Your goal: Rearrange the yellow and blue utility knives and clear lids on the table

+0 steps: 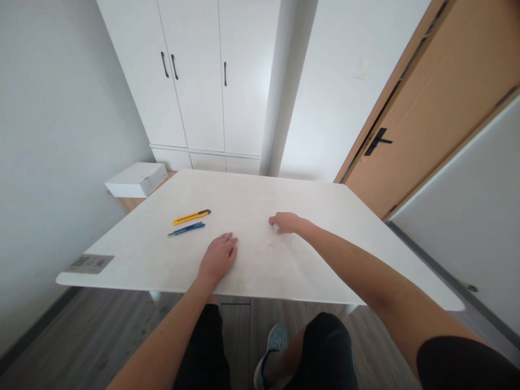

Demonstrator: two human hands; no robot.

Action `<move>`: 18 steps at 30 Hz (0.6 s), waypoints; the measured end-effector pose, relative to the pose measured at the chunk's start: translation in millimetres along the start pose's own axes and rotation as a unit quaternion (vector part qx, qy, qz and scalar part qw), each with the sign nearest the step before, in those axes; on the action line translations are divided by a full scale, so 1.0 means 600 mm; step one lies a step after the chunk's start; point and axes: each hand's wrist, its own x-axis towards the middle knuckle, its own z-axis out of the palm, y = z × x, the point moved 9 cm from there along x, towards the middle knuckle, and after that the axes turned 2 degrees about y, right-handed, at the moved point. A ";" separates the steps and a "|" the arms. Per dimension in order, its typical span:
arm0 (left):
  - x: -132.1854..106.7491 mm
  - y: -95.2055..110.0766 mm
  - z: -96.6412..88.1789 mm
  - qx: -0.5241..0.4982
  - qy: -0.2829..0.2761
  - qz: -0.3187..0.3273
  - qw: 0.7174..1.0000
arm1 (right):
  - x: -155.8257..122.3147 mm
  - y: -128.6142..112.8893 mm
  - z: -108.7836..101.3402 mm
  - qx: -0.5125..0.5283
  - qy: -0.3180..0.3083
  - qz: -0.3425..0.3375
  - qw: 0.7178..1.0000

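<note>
1 small pale thing [276,228], partly hidden, sits gripped in our right hand [286,222], right of the yellow cutter [192,217] in our head view; our left hand [219,255] lies loosely open, palm down, nearer us than the yellow cutter.

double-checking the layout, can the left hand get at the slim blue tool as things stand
Likely yes: the left hand rests on the white tabletop near the slim blue tool, with nothing visible standing between them.
</note>
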 end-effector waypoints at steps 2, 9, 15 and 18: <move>0.000 0.000 0.000 -0.004 0.002 0.000 1.000 | 0.002 0.001 0.003 0.000 0.003 -0.002 1.000; -0.001 0.002 -0.001 -0.002 -0.006 -0.005 1.000 | 0.002 -0.002 0.003 -0.005 0.010 -0.018 1.000; -0.001 0.001 0.000 -0.006 0.002 -0.006 1.000 | 0.004 -0.004 -0.001 0.000 0.011 -0.020 1.000; -0.002 0.002 0.000 -0.001 0.001 -0.002 1.000 | 0.003 -0.003 0.000 -0.002 0.002 -0.020 1.000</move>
